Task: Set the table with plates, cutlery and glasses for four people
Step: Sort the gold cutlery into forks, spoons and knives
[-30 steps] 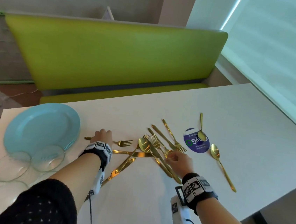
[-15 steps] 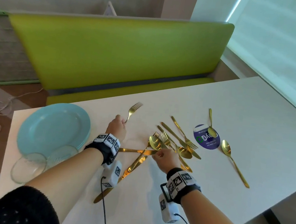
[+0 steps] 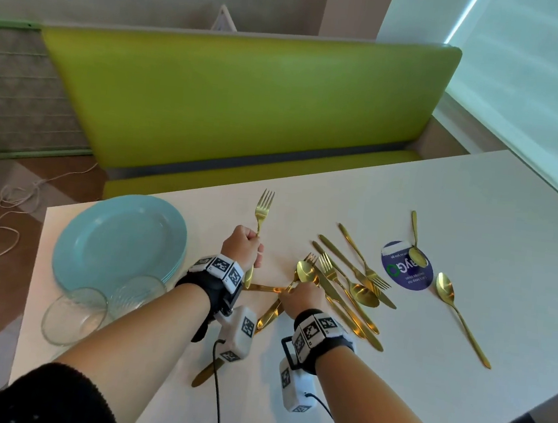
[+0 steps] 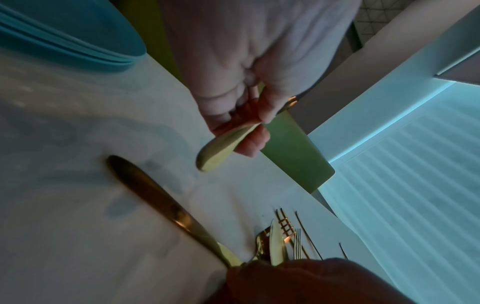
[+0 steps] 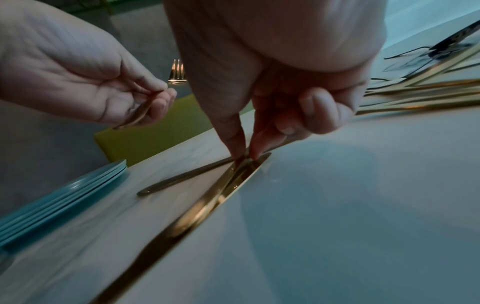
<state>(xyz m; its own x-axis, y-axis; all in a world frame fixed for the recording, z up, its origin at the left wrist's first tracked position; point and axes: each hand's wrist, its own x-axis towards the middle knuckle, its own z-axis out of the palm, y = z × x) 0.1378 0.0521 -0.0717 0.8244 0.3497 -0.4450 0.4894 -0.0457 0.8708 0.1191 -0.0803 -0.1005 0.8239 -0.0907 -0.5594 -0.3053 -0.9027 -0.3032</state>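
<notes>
On the table [image 3: 391, 378]: left hand [image 3: 243, 247] grasps a fork [image 3: 263, 209], tines toward 12 o'clock; right hand [image 3: 301, 298] pinches a knife [image 5: 226, 191]. At 3 o'clock, a sticker [image 3: 405, 271]; lettering mirrored, unreadable.

Head view bright, sharp; daylight from blind-covered window [image 3: 542, 84] right of surface [image 3: 444, 201]. Glare on gold cutlery [image 3: 359, 288]. Edges bowed by wide lens. Both wrist views dim, blue-tinted, motion-blurred; soft hand shadows on surface beside blue plates [image 5: 62, 197].
</notes>
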